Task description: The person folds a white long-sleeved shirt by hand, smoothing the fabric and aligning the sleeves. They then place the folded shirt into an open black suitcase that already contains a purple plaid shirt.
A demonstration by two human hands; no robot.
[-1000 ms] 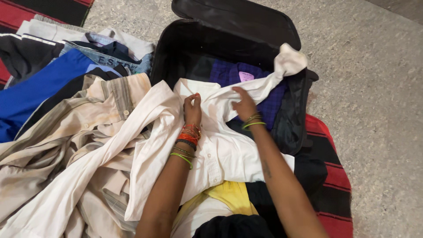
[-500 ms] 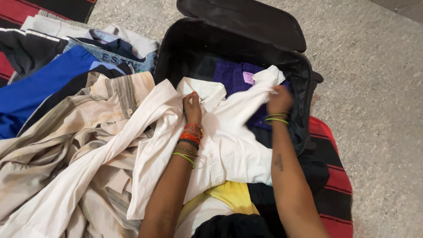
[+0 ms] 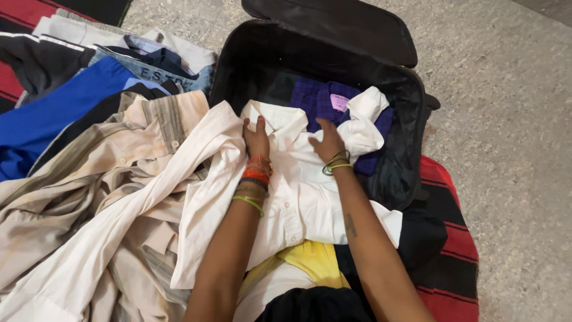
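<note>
A speckled grey stone floor (image 3: 506,119) carries a red-and-black striped blanket (image 3: 453,250) and an open black fabric suitcase (image 3: 333,53). Both hands press flat on a soft white collared shirt (image 3: 298,191) that drapes over the suitcase's near edge — left hand (image 3: 256,138) by the collar, right hand (image 3: 326,142) beside a purple checked garment (image 3: 319,101), fingers spread wide, gripping nothing. Creased beige shirts (image 3: 101,197) are heaped just left.
</note>
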